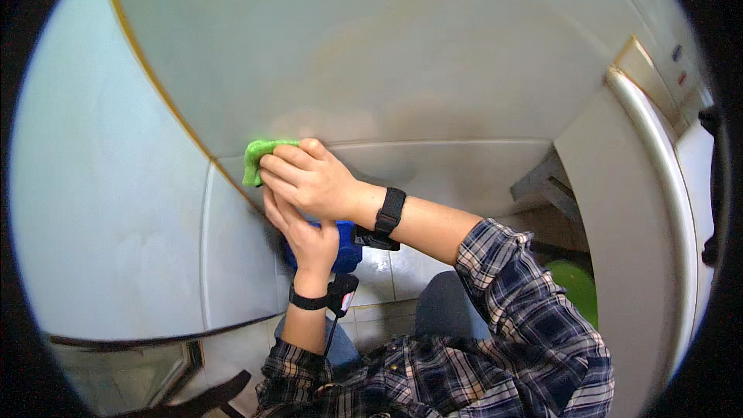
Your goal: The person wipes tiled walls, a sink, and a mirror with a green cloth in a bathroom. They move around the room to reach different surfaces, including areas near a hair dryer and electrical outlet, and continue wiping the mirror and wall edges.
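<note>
Far left: pale blue-white panel [116, 170], edged by a thin yellowish strip [160, 97] that runs down to the hands. Green cloth [255, 159] sits just right of that strip, against the big grey panel [387, 46], level with its horizontal seam. Left hand [306, 237] is below the cloth, fingers fairly straight and together, pointing up, tips close under the right hand; contact partly hidden, can't tell if they grip anything. Black strap [308, 299] on left wrist. Blue object [350, 249] behind the left hand, mostly covered, kind unclear. Right hand [321, 182] reaches in from the right, back showing, fingers bent over the cloth and grasping it against the panel; thumb hidden. Black band [391, 211] on right wrist, plaid sleeve [534, 286] pushed up the forearm. Further right: grey angular support [551, 183], round green item [574, 288] below it, then white panel with silvery rounded edge [658, 151].
</note>
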`<state>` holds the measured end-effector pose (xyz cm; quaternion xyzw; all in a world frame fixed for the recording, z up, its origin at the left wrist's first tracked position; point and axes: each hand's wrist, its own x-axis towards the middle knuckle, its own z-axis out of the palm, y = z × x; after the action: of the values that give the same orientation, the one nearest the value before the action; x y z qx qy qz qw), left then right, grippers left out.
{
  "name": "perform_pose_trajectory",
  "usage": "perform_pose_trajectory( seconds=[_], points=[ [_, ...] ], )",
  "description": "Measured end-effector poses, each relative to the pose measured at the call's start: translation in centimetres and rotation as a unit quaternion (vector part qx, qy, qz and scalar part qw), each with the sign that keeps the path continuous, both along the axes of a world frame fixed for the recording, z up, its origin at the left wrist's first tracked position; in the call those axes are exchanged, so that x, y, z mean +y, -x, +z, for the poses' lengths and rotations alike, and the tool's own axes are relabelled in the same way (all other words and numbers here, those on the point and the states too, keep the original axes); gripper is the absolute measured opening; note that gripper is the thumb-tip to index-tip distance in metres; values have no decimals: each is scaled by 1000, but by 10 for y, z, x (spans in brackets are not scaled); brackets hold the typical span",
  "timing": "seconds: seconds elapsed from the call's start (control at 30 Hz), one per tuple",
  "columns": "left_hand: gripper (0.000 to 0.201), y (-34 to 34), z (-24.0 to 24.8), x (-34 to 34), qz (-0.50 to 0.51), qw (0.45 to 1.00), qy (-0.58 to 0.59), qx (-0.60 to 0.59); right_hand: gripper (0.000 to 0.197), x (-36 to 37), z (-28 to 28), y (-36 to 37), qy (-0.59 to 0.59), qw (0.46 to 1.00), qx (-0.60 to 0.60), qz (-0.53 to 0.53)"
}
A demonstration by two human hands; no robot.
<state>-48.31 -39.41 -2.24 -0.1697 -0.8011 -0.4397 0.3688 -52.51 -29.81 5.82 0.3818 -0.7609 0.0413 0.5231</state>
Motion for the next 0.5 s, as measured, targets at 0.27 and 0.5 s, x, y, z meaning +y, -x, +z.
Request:
perform_pose_trajectory(
  seconds=[0.27, 0.5],
  points=[
    [68, -19, 2, 88, -133, 986, 91, 50, 27, 133, -24, -57, 86, 985, -53, -137],
    [60, -29, 42, 167, -287, 950, 94, 83, 37, 225, -29, -110, 180, 931, 3, -317]
  ],
)
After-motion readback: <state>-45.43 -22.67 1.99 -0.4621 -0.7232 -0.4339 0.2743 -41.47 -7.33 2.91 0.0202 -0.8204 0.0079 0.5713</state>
